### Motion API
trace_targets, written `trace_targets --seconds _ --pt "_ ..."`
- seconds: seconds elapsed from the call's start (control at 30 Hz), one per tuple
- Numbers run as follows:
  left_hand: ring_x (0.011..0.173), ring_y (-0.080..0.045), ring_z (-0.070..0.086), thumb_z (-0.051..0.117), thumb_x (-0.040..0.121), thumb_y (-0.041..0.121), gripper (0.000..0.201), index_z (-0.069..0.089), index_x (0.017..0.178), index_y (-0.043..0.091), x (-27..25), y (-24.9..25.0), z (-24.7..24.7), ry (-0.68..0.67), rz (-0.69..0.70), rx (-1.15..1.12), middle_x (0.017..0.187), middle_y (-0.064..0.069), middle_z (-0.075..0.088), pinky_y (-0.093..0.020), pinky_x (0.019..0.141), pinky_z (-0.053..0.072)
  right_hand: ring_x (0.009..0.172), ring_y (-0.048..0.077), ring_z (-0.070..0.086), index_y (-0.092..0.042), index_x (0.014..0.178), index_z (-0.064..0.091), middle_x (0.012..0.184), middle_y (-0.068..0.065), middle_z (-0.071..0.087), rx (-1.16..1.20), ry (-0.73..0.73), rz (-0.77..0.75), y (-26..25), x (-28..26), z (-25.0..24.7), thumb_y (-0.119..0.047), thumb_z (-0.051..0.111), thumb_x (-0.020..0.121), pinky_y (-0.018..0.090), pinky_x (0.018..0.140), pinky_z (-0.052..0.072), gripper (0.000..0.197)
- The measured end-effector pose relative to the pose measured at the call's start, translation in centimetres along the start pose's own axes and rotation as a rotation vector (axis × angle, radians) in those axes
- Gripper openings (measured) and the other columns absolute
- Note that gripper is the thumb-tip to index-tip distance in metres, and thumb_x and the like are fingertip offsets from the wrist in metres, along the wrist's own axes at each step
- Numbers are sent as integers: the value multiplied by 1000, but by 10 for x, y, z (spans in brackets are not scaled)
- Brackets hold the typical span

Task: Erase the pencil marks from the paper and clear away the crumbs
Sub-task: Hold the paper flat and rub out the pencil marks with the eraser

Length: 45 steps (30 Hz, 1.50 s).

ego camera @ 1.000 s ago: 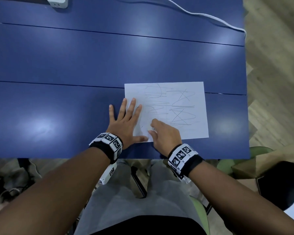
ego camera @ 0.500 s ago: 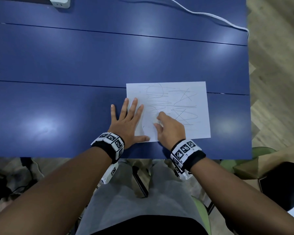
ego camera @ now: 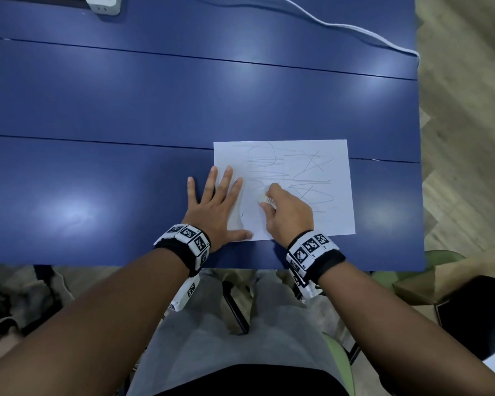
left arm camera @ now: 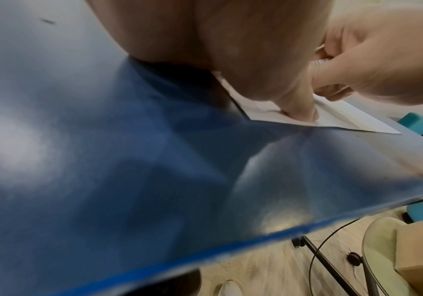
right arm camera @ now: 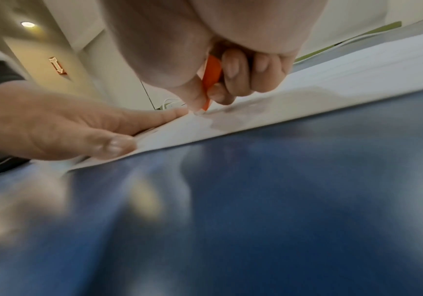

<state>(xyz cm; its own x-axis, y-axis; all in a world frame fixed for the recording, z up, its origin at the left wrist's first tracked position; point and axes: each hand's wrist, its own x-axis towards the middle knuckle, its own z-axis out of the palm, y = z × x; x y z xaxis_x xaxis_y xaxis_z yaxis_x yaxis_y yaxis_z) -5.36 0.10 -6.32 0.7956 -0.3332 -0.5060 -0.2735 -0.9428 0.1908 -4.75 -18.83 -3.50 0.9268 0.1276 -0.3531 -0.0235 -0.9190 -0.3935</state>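
Observation:
A white sheet of paper [ego camera: 306, 172] with grey pencil scribbles lies near the front right of the blue table [ego camera: 126, 110]. My left hand [ego camera: 215, 207] lies flat with spread fingers on the paper's left edge, thumb [left arm camera: 299, 108] pressing its near corner. My right hand [ego camera: 286, 212] pinches a small eraser [ego camera: 265, 199] with an orange sleeve [right arm camera: 211, 80] and holds its white tip against the paper's left middle. The paper's lower left looks pale, with faint marks; the scribbles on the right are still dark. No crumbs show clearly.
A white power adapter [ego camera: 103, 4] sits at the table's far left, and its white cable [ego camera: 355, 28] runs along the far edge and over the right side. A green chair [ego camera: 440, 258] and a cardboard box [left arm camera: 420, 260] stand by the table's front right.
My right hand with the eraser has moved away from the paper's near edge, up and slightly right toward the middle scribbles. The left hand has stayed flat on the paper.

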Motion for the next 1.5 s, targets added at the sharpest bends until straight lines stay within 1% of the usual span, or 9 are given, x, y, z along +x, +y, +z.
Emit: trace_targets --seconds 0.17,0.33,0.47,0.6,0.73,0.83,1.03,1.2,1.5 --pt "146 -26 -39 32 77 92 118 -22 157 24 -1 -2 0 2 2 -12 159 0 -41 -68 112 -21 83 27 62 -20 109 46 99 -1 66 -40 -72 -70 -8 -6 4 -33 49 97 37 69 51 18" --pt "146 -27 -39 33 77 92 119 -22 157 24 -1 -1 0 3 3 -1 159 0 -41 -68 112 -21 79 26 61 -20 108 46 94 -1 65 -25 -18 -11 -4 4 0 -33 48 97 35 66 49 18" --pt "145 -27 -40 33 77 92 119 -23 157 24 -1 -1 0 2 1 -6 159 -1 -41 -68 110 -23 83 26 61 -20 111 45 100 -1 65 -87 -97 -90 -8 1 1 -34 46 98 36 68 49 19" --pt "145 -27 -40 32 77 92 119 -24 156 25 0 -1 0 6 2 3 158 0 -42 -65 108 -27 82 26 62 -19 108 45 98 -1 66 -50 -20 -23 -5 9 -3 -33 48 97 36 68 50 18" --pt "145 -27 -40 33 77 92 119 -23 156 24 -1 -1 1 18 -2 7 159 0 -42 -64 105 -30 84 27 62 -19 111 45 100 -1 65 -73 -82 -86 -11 4 1 -33 47 98 35 68 49 19" --pt "145 -26 -40 33 77 92 118 -23 156 25 0 0 -1 16 -4 2 158 0 -42 -63 104 -31 84 27 62 -19 109 45 100 -1 66 -65 -36 -54 -7 10 -2 -34 47 98 38 70 51 19" --pt "146 -28 -39 32 78 92 118 -24 156 24 -1 0 -1 15 -7 20 158 -1 -42 -64 105 -29 83 26 62 -18 110 46 100 -1 65 -49 -71 -104 -15 3 4 -33 47 99 34 66 47 19" --pt "145 -27 -41 33 78 92 118 -26 155 25 -1 0 -1 9 -1 5 158 -1 -42 -65 107 -28 77 26 60 -18 105 45 91 -1 63 -37 -2 -38 -11 16 -1 -31 50 97 32 62 43 16" --pt "148 -26 -35 32 77 92 119 -19 158 22 0 2 -1 45 -20 -44 160 -6 -39 -68 114 -17 82 27 60 -18 106 45 95 0 64 -36 -23 -42 -11 12 2 -32 48 98 35 65 48 17"
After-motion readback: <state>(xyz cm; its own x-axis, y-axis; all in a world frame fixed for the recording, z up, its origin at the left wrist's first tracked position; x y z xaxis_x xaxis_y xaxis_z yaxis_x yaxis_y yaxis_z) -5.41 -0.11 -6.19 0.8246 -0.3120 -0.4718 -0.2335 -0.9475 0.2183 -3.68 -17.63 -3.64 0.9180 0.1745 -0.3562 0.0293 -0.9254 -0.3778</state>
